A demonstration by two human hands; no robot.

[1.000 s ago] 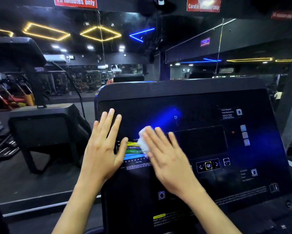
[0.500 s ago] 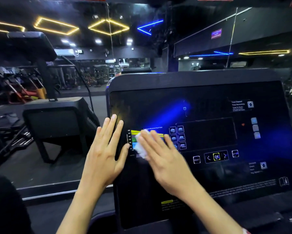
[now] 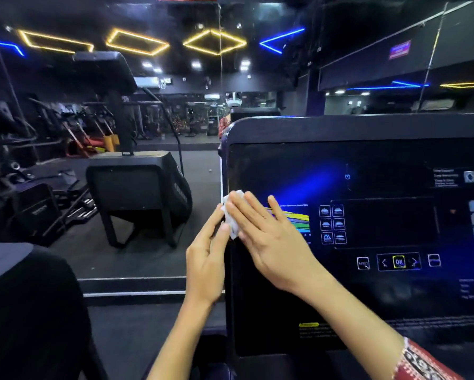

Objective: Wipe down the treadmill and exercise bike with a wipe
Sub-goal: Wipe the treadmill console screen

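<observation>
- Wipe (image 3: 233, 215): a small, white, crumpled pad at the left edge of the treadmill console (image 3: 367, 160). It lies under the fingers (image 3: 253, 208) of the right hand (image 3: 271, 242), which are straight and close together and press it flat against the glossy black panel.
- The left hand (image 3: 205, 259) stands edge-on just beside the console's rounded left rim, with its fingers loosely extended and holding nothing. Whether their tips touch the wipe's lower corner cannot be told.
- Half a second ago the wipe sat further right, over the coloured chart (image 3: 299, 219), which now shows beside the right hand. The left hand then lay flat on the panel with its fingers spread.
- A yellow-lit OK button (image 3: 399, 261) glows lower right.
- A red patterned sleeve (image 3: 422, 360) covers the right forearm.
- Another boxy black machine (image 3: 137, 187) stands on the dark floor (image 3: 148, 259) to the left.
- Yellow and blue light outlines (image 3: 214, 42) hang overhead.
</observation>
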